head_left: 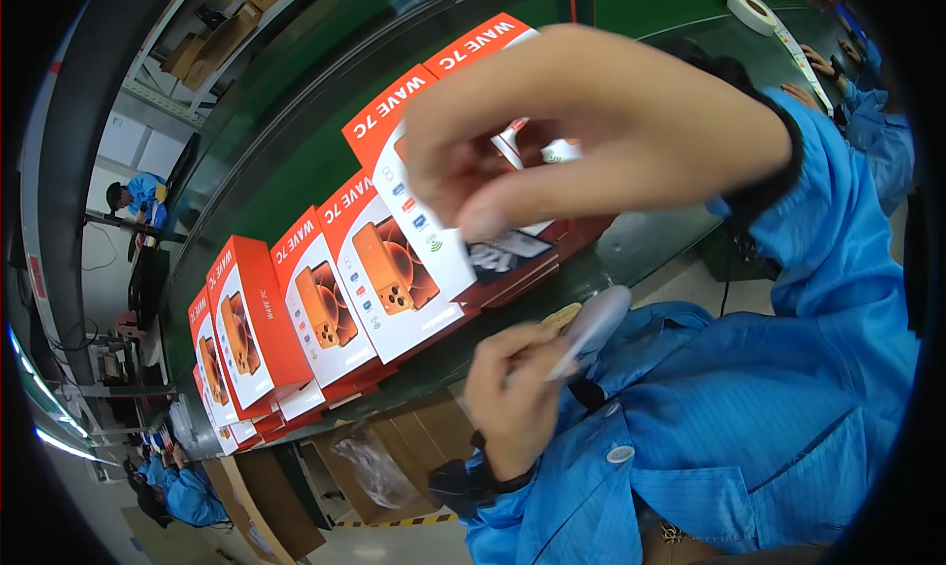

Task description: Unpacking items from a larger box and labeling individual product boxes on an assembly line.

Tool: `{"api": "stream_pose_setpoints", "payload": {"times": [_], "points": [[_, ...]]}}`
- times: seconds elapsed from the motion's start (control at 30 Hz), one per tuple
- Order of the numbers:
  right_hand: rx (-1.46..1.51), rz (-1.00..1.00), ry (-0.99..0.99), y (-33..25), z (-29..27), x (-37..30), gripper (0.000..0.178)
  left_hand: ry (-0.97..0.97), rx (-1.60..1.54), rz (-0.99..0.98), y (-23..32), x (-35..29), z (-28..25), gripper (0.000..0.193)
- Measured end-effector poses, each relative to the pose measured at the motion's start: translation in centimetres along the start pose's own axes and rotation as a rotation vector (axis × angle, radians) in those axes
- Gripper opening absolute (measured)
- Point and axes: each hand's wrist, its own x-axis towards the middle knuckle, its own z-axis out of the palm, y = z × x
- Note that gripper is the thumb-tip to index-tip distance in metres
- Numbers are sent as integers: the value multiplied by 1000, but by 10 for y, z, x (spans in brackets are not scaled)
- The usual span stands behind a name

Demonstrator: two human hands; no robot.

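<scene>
My right hand [591, 122] reaches over the phone boxes from the right, blurred, its thumb and fingers curled together. Anything between its fingertips cannot be made out. My left hand [517, 393] is closed around a pale, flat, rounded thing [598, 329], seen nearly edge-on and possibly a roll, with a yellowish bit beside it. White-and-red phone boxes [394, 274] with an orange phone pictured on them stand in a slanting row. The box nearest my right hand is partly covered by it. A dark patch with white marks [507, 255] shows below my right thumb.
The boxes rest on a dark green work surface [296, 161]. Open cardboard cartons [424, 457] sit below its near edge, one with clear plastic inside. At top right lies a label roll [752, 11] near a co-worker's hands [813, 63]. Other workers sit at left.
</scene>
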Motion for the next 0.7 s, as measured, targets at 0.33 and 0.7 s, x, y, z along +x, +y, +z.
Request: {"api": "stream_pose_setpoints", "payload": {"times": [0.33, 0.7], "points": [[58, 49, -299, 49, 42, 42, 10, -19, 366, 99, -16, 11, 23, 16], [109, 9, -244, 59, 45, 40, 14, 61, 314, 140, -32, 11, 31, 13]]}}
